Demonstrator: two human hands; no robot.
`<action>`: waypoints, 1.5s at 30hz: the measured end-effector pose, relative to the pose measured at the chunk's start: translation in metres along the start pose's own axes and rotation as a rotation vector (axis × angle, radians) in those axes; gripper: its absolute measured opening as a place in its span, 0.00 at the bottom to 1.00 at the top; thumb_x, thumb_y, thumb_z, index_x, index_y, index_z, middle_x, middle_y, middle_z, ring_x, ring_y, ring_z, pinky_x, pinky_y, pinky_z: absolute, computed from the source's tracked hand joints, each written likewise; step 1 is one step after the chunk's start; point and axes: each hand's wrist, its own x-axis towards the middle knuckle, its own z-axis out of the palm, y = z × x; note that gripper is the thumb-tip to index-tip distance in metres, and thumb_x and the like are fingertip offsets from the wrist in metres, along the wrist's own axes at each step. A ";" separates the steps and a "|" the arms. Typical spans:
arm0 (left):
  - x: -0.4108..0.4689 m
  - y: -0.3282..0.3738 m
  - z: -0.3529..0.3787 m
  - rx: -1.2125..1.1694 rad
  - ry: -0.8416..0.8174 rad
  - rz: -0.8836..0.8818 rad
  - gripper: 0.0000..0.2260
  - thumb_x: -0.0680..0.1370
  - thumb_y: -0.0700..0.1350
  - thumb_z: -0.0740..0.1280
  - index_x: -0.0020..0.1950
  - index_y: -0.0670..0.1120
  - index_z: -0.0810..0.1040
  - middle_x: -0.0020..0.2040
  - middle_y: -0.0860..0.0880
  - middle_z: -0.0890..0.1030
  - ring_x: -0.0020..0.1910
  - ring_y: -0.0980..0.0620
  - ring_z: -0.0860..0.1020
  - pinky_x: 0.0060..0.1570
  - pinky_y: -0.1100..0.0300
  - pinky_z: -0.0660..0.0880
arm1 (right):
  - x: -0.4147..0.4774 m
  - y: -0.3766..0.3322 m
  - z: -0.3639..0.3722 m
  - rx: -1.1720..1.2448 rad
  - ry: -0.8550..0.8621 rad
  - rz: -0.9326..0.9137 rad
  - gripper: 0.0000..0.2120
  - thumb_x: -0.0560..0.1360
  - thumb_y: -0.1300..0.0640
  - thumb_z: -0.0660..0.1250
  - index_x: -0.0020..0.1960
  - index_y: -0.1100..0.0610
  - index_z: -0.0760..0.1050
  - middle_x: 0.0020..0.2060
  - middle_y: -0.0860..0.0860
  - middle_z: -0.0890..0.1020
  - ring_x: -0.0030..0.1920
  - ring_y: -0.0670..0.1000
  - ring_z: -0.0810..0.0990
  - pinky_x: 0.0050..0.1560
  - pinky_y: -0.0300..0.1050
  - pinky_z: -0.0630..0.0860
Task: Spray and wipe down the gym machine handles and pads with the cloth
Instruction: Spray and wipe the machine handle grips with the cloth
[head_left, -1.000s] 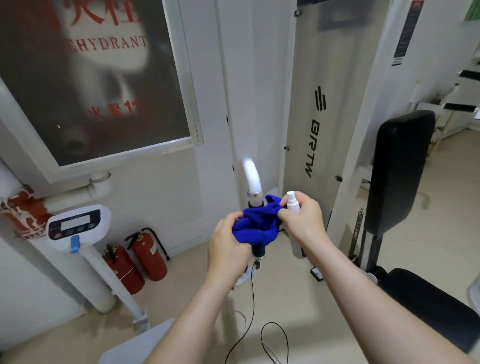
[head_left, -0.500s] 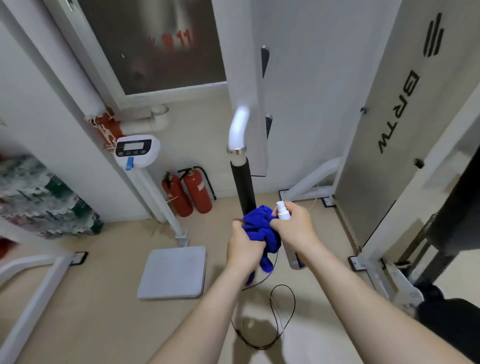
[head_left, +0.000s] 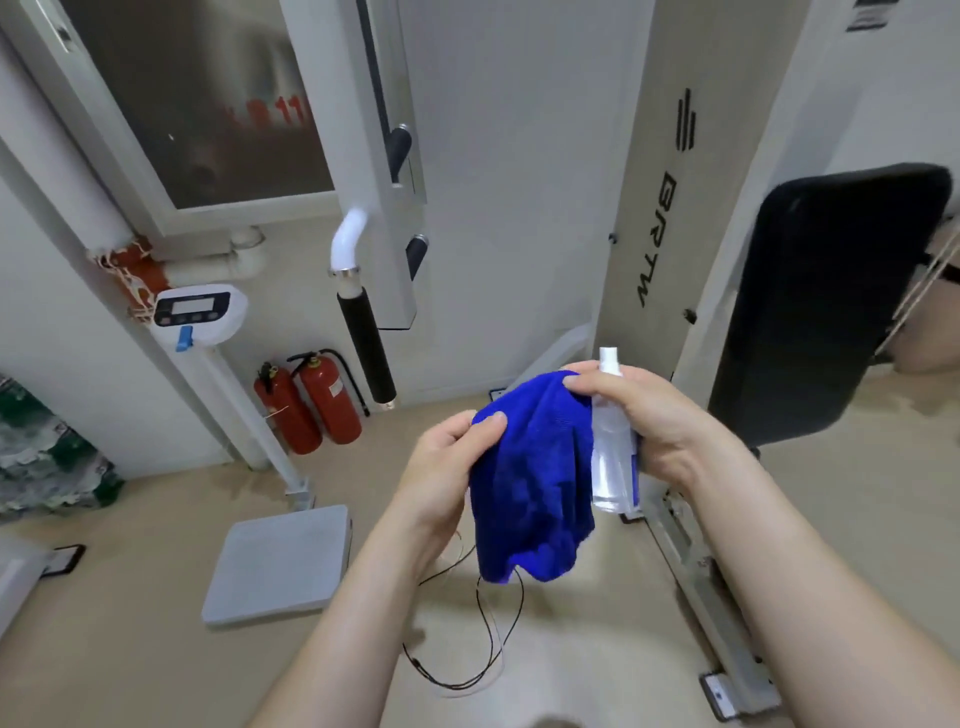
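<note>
A blue cloth (head_left: 530, 478) hangs between my hands at the centre of the view. My left hand (head_left: 441, 478) pinches its left edge. My right hand (head_left: 649, 421) grips a clear spray bottle (head_left: 613, 447) with a white nozzle and also pinches the cloth's top corner. The machine's black foam handle (head_left: 366, 343) hangs from a white curved bar (head_left: 348, 239), up and left of the cloth and apart from it. A black back pad (head_left: 831, 312) stands at the right.
A white weighing scale (head_left: 280, 561) with a display column (head_left: 197, 312) stands on the floor at left. Two red fire extinguishers (head_left: 311, 410) lean on the wall. Thin black cables (head_left: 483, 644) lie below my hands. The machine's white frame (head_left: 696, 582) runs along the right.
The cloth has come off the black handle, which now hangs bare to the left. Both hands have drawn back toward me and spread the cloth out. The view has shifted right.
</note>
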 end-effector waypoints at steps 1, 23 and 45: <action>-0.007 0.003 0.007 0.036 0.028 0.017 0.17 0.70 0.51 0.70 0.43 0.36 0.77 0.38 0.46 0.78 0.37 0.47 0.73 0.34 0.59 0.69 | -0.012 0.001 -0.004 -0.048 0.016 -0.030 0.06 0.76 0.61 0.68 0.51 0.57 0.83 0.43 0.53 0.86 0.43 0.52 0.84 0.44 0.44 0.81; -0.124 -0.013 0.248 0.844 -0.459 0.138 0.15 0.77 0.55 0.65 0.43 0.43 0.76 0.35 0.47 0.78 0.33 0.53 0.74 0.35 0.59 0.68 | -0.258 0.034 -0.217 -0.653 0.522 -0.254 0.06 0.76 0.59 0.64 0.42 0.55 0.79 0.38 0.56 0.81 0.32 0.49 0.75 0.36 0.43 0.74; -0.019 -0.098 0.679 0.494 -0.457 0.124 0.15 0.72 0.45 0.76 0.56 0.51 0.76 0.47 0.58 0.85 0.46 0.60 0.82 0.45 0.73 0.73 | -0.248 -0.027 -0.575 0.162 0.503 -0.397 0.25 0.70 0.36 0.62 0.34 0.59 0.78 0.34 0.54 0.82 0.36 0.50 0.79 0.40 0.47 0.76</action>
